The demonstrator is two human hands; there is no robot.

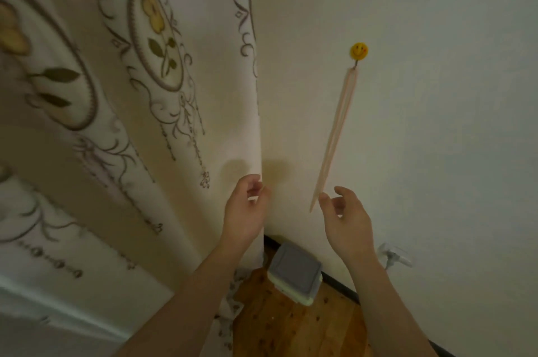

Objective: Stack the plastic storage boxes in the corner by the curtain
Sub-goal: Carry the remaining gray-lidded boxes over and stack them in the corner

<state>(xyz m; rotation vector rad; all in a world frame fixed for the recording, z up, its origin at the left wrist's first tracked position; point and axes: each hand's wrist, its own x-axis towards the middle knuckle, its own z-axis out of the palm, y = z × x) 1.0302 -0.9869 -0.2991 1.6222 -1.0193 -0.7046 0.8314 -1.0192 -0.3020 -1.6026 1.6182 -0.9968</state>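
Both loosely open, empty, left hand [244,211] and right hand [348,222] hover above grey-lidded pale storage box [295,272].

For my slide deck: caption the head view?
Both empty hands raised above a grey-lidded storage box beside the curtain.

Cream wall [436,36] w/ smiley hook [359,51], wood floor [291,327], dark skirting [340,285], dim light.

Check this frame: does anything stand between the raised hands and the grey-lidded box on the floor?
Nothing visible does. The left hand and right hand hang empty above the storage box, which sits by the curtain.
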